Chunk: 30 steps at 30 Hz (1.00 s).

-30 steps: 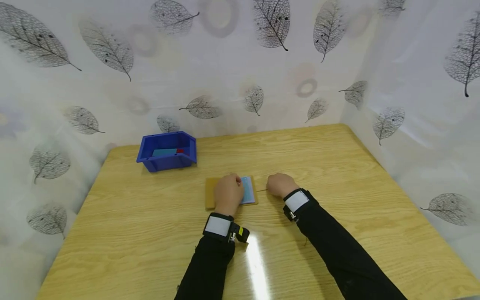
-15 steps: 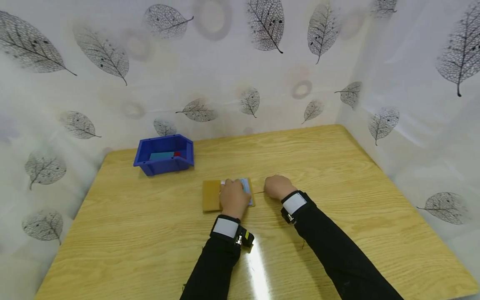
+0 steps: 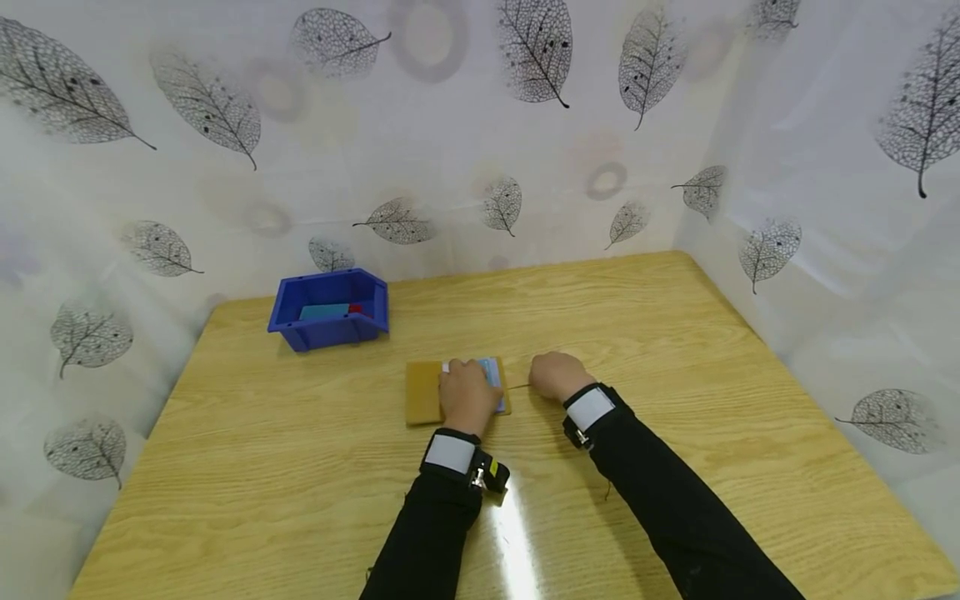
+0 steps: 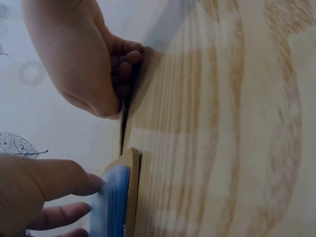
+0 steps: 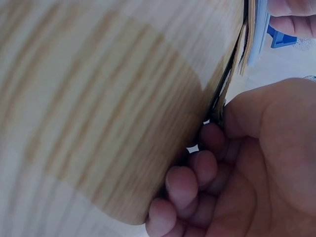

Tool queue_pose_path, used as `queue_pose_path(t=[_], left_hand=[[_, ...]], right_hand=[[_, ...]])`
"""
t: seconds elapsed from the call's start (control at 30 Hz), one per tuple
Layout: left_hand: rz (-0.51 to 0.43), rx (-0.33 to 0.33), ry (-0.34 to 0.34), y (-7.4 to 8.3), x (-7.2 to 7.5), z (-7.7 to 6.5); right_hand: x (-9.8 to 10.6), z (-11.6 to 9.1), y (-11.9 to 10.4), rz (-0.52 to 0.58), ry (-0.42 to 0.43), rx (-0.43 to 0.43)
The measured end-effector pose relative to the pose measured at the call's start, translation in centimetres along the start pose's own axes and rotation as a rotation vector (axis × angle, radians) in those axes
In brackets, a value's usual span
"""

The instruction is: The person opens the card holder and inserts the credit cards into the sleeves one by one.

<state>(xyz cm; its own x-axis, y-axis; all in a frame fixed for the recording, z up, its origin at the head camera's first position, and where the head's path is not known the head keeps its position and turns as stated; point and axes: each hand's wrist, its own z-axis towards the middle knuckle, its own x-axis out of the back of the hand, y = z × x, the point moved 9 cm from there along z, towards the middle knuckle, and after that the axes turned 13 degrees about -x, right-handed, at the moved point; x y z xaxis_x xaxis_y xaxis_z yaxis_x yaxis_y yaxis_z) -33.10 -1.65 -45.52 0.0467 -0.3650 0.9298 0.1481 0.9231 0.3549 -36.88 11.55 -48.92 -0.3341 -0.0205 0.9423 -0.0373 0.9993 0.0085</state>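
An open tan booklet-like case (image 3: 424,393) lies flat on the table, with light-blue clear leaves (image 3: 492,373) on its right half. My left hand (image 3: 468,396) rests over those leaves. In the left wrist view, its thumb and fingers are fairly straight and touch the blue stack (image 4: 114,197), beside the cover's stitched edge (image 4: 132,182). A thin strap (image 3: 519,386) runs right from the case. My right hand (image 3: 557,376) pinches its far end between thumb and forefinger (image 5: 213,139), the other fingers curled against the tabletop. Part of the leaves is hidden under my left hand.
A blue plastic bin (image 3: 327,335) stands at the back left of the wooden table (image 3: 637,317). It holds a teal flat piece (image 3: 324,312) and a small red item (image 3: 356,308). Leaf-patterned white sheeting (image 3: 465,142) rises behind the table and at both sides.
Over the past second my left hand has shifted right, from the middle of the case onto the blue leaves, uncovering more of its left half. My right hand keeps its hold on the strap.
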Motion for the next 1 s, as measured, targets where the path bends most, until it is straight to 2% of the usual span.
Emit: queue_pose_path(t=[0.23,0.5,0.6,0.73,0.83,1.0], left_hand=[[-0.050,0.057,-0.040,-0.3,-0.2,0.0],[-0.058,0.071,-0.059,-0.2,-0.3,0.2],[-0.115,0.082,-0.038,-0.4,0.0,0.3],[-0.259,0.080,-0.009,-0.6,0.8,0.4],[-0.359,0.082,-0.016,-0.9,1.2,0.3],[-0.386,0.109,-0.014,-2.0,1.9,0.0]], right_hand=[[0.1,-0.2,-0.1,0.005,0.000,-0.001],[0.4,-0.4,-0.2,0.016,-0.013,-0.011],[0.4,-0.5,-0.2,0.017,-0.013,-0.006],[0.4,-0.5,-0.2,0.013,-0.008,0.001],[0.3,-0.3,0.0,0.013,-0.003,0.001],[0.2,-0.2,0.0,0.035,-0.005,0.018]])
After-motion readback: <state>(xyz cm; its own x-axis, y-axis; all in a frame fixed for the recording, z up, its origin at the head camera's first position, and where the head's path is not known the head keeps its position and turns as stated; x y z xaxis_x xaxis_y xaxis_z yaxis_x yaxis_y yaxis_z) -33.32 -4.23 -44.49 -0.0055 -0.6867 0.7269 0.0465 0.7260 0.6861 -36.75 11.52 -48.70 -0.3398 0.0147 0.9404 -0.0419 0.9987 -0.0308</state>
